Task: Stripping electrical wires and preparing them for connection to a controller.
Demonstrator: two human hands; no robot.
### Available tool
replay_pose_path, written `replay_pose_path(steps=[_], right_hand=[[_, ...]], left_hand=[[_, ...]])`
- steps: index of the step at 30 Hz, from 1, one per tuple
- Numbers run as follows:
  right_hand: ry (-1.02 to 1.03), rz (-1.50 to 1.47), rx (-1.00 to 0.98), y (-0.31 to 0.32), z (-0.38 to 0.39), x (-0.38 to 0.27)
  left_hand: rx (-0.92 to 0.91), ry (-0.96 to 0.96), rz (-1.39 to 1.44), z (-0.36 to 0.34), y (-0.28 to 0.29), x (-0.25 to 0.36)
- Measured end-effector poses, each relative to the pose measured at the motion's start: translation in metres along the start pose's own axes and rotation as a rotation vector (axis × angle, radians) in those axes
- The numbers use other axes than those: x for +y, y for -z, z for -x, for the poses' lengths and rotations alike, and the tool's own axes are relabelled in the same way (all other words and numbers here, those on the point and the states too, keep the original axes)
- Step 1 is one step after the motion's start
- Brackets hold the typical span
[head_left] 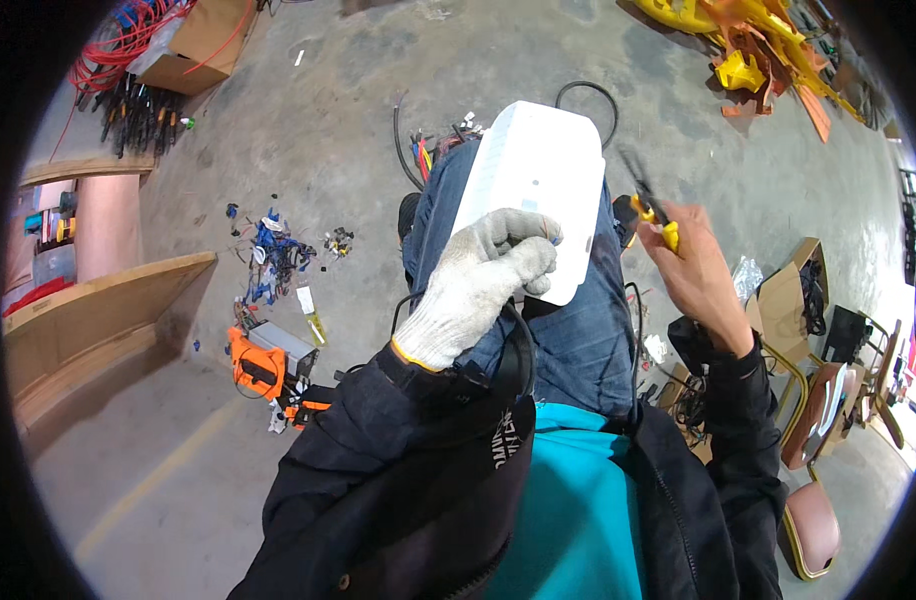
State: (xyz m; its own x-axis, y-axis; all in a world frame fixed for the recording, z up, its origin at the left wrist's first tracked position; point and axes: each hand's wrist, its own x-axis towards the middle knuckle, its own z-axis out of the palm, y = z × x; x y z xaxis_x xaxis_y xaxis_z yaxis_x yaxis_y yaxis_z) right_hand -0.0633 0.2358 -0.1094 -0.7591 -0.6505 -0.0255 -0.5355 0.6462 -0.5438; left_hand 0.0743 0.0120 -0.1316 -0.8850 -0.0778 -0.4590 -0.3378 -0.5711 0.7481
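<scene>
A white plastic housing point(526, 150) rests across my knees. My left hand point(478, 285), in a pale knit glove, is over its near end, fingers curled closed around what looks like a thin wire, mostly hidden and hard to make out. My bare right hand point(696, 268) grips a yellow-handled plier-like tool point(668, 232) to the right of the housing, its dark tips raised and slightly blurred.
Wire scraps point(278, 250) and an orange tool case point(253, 365) lie on the left floor point(178, 440), near a wooden board point(98, 310). A box point(193, 50) with red cable stands back left, yellow panels point(778, 50) back right, and cartons point(788, 290) with chair parts point(813, 520) at right.
</scene>
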Motion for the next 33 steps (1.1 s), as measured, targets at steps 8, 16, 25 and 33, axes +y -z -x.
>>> replay_pose_path(steps=[8, 16, 25, 33], right_hand=[[-0.172, -0.655, -0.124, -0.010, -0.013, -0.043], [-0.209, -0.495, -0.223, -0.016, -0.009, -0.058], [-0.032, -0.307, -0.017, -0.031, 0.010, -0.051], [0.240, 0.381, 0.118, -0.007, 0.012, -0.032]], left_hand=[[0.000, -0.025, -0.258, 0.003, -0.005, 0.006], [0.010, -0.036, -0.383, 0.003, -0.005, 0.006], [-0.020, -0.014, -0.097, 0.001, 0.005, -0.002], [-0.004, -0.006, -0.138, 0.003, 0.003, 0.001]])
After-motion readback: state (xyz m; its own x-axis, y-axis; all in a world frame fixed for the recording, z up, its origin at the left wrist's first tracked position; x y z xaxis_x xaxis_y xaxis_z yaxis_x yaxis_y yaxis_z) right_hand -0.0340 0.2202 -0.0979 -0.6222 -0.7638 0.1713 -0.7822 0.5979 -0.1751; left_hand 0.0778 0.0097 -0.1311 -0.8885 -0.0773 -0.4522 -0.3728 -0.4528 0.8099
